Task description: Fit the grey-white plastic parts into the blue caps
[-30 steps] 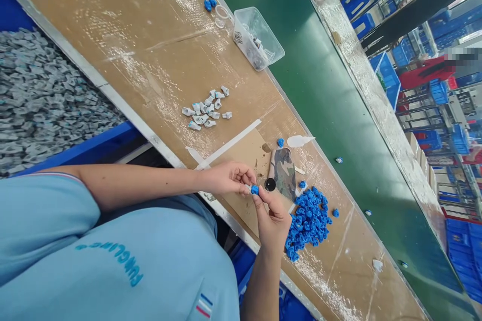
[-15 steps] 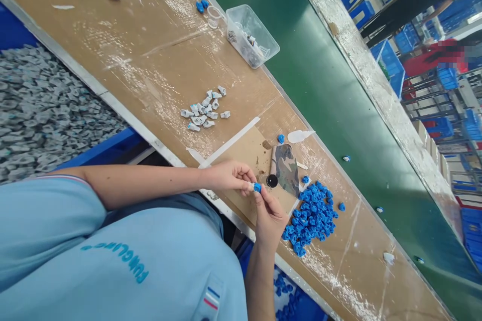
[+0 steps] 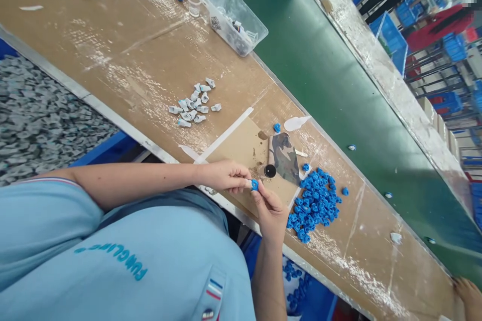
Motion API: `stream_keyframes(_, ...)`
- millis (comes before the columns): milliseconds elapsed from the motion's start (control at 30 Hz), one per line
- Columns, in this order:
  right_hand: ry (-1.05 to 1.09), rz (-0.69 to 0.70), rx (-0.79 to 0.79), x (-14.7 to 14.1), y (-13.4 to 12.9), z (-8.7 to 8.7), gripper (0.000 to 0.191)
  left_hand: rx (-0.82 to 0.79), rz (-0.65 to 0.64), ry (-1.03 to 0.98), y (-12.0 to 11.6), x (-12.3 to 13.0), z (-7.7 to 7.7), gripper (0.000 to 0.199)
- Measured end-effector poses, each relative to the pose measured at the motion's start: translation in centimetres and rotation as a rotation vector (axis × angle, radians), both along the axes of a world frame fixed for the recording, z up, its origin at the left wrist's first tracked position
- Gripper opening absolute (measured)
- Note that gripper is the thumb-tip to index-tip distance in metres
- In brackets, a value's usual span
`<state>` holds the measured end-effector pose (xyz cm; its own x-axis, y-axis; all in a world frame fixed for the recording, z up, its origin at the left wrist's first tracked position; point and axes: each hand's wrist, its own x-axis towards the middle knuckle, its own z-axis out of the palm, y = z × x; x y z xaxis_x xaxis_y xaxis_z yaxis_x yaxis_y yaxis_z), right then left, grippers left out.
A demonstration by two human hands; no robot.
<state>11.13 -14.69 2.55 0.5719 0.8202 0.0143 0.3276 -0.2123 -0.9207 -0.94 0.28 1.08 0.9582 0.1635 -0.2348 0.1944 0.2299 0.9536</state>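
Observation:
My left hand point(image 3: 230, 176) and my right hand point(image 3: 271, 206) meet over the cardboard mat. Between their fingertips is a small blue plastic part point(image 3: 254, 184), pinched by my right thumb and finger. My left fingertips are closed at its left side, where a pale bit shows; most of that bit is hidden. Just beyond lies a small round pot of black liquid point(image 3: 269, 171), beside a camouflage-patterned pad point(image 3: 285, 156). A heap of blue plastic parts point(image 3: 316, 203) lies to the right of my hands. Several grey plastic parts point(image 3: 194, 103) are grouped to the upper left.
A clear plastic box point(image 3: 237, 20) with small items stands at the table's far edge, beside a small clear cup point(image 3: 194, 4). Beyond runs a green conveyor belt point(image 3: 320, 85) carrying a few parts. A bin of grey parts point(image 3: 45, 105) is at left. Another person's hand point(image 3: 469, 293) rests at lower right.
The view has shifted slightly. My hands stay together at the blue part, which looks turned a little, showing an opening. Another person's hand has come into view at lower right.

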Motion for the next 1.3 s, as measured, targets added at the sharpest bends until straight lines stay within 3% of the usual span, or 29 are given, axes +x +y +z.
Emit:
stream_keyframes(233,-0.033,-0.011,-0.004,-0.5,0.0,0.2,0.022,0.147,-0.029,-0.042,0.2,-0.1,0.3,0.033)
stream_keyframes(800,-0.103,0.020,0.059,-0.5,-0.1,-0.1,0.019,0.075,-0.071,-0.020,0.4,-0.2,-0.1,0.034)
stream_keyframes(900,-0.248,0.048,0.105,-0.6,-0.5,-0.2,0.017,0.187,0.028,-0.174,0.3,-0.3,-0.7,0.029)
stream_keyframes(1067,-0.424,0.028,0.150,-0.9,-1.2,-0.2,0.014,0.522,0.154,-0.429,-0.4,-0.7,-1.0,0.019)
stream_keyframes(1300,-0.488,0.011,0.175,-1.1,-1.2,-0.4,0.013,0.750,0.203,-0.487,-0.7,-1.0,-0.8,0.024)
